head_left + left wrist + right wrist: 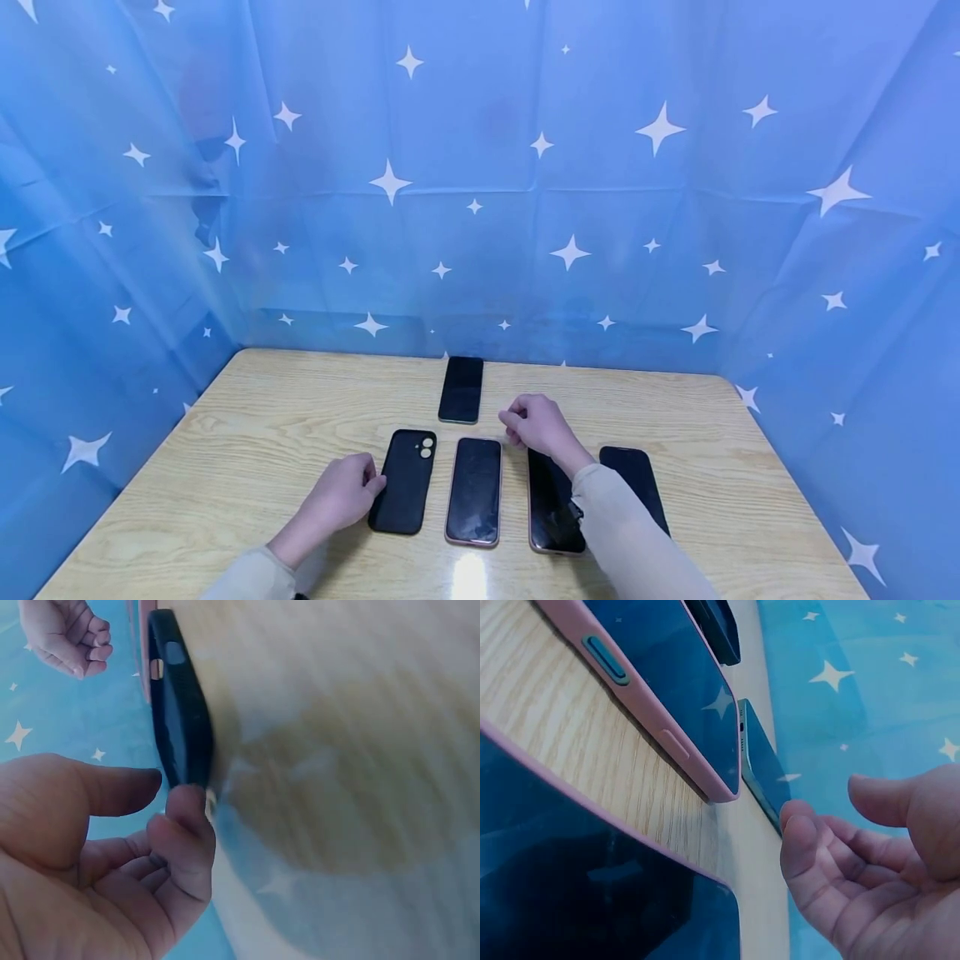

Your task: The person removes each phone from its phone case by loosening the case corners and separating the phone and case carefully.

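Note:
My left hand (347, 490) is at the left edge of a black phone case (405, 487), which lies on the table with its camera cutouts at the far end. In the left wrist view the thumb and index finger pinch the near edge of the case (191, 724). Nothing is in my right hand (542, 425); it hovers with loosely curled fingers over the far end of a pink-edged phone (551, 508). Left of it lies another phone in a pink case (474, 492), whose side buttons show in the right wrist view.
Farther back lies a dark phone (461, 389) near the table's rear edge. Partly behind my right sleeve is one more black phone (633, 475). A blue curtain with white stars (480, 167) surrounds the wooden table (315, 392) at the back and sides.

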Motion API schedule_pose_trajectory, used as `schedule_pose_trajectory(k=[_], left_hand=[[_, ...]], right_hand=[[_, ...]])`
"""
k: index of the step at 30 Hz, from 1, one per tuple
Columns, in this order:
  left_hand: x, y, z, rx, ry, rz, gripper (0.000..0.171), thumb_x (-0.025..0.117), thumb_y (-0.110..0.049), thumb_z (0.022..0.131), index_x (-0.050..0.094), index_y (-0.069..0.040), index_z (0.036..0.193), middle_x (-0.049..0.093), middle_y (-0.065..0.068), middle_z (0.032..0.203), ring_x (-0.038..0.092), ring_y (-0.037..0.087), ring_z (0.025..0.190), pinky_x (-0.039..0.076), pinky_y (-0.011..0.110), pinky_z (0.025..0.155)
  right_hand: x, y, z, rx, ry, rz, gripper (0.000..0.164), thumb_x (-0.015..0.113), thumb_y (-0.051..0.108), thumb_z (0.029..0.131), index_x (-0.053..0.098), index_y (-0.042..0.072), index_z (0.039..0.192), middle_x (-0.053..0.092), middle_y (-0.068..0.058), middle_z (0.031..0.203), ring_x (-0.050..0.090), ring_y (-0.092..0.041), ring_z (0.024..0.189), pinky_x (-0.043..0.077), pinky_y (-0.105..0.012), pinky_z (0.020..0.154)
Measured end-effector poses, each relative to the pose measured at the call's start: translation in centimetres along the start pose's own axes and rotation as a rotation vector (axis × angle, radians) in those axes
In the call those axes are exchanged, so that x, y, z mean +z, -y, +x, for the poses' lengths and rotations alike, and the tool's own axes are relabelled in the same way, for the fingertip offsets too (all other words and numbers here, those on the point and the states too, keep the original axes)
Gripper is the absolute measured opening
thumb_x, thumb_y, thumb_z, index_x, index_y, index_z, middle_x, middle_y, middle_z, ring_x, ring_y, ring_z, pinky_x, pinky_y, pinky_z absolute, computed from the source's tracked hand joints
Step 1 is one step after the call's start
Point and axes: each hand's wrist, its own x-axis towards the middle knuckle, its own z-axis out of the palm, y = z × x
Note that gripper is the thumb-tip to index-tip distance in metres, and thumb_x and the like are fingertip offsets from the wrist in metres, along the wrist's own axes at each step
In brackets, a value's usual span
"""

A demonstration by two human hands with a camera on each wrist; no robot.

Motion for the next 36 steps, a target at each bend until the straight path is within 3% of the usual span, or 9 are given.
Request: schedule_pose_trajectory(k=[8,16,21,29,36], left_hand=[[0.1,-2.5,0.1,0.059,-0.034,-0.043,0.027,0.074,-0.007,0.092,0.053,-0.011,0.075,0.048,-0.002,0.062,0.045,0.012,0.056,0.037,0.027,0.051],[1.1,-4.7,0.1,0.143,-0.028,-0.094,0.022,0.075,-0.009,0.092,0.054,-0.009,0.085,0.050,-0.005,0.065,0.045,0.009,0.057,0.038,0.026,0.052],[1.9,-6.1,0.2,0.192,0.000,-0.111,0.022,0.076,-0.011,0.092,0.054,-0.005,0.089,0.049,-0.004,0.067,0.044,0.008,0.058,0.038,0.026,0.052],[3.1,-7.9,0.2,0.116,0.106,-0.102,0.032,0.073,-0.024,0.096,0.059,0.003,0.104,0.055,0.002,0.074,0.052,0.014,0.063,0.044,0.032,0.054],[4.4,-9.2,0.3,0.039,0.139,-0.018,0.064,0.075,-0.036,0.095,0.057,0.017,0.124,0.067,0.025,0.105,0.069,0.038,0.095,0.057,0.052,0.075]], right_hand=[[-0.2,-0.3,-0.8,-0.070,-0.032,-0.008,0.015,0.064,0.018,0.103,0.069,0.005,0.098,0.067,-0.010,0.080,0.066,-0.026,0.070,0.053,-0.031,0.059],[-0.2,-1.2,-1.5,-0.132,-0.113,0.010,0.022,0.063,0.018,0.104,0.073,0.003,0.116,0.071,-0.010,0.094,0.067,-0.023,0.078,0.057,-0.033,0.066],[-0.2,-1.7,-1.6,-0.179,-0.168,-0.008,0.023,0.065,0.018,0.103,0.073,0.003,0.118,0.073,-0.007,0.103,0.068,-0.020,0.084,0.058,-0.037,0.072],[0.0,-2.3,-1.7,-0.231,-0.219,-0.043,0.021,0.066,0.018,0.102,0.075,0.002,0.114,0.074,-0.009,0.105,0.069,-0.028,0.095,0.058,-0.048,0.085],[0.2,-2.6,-1.9,-0.244,-0.227,-0.087,0.020,0.066,0.019,0.102,0.076,0.005,0.111,0.073,-0.007,0.103,0.069,-0.025,0.092,0.059,-0.046,0.083]])
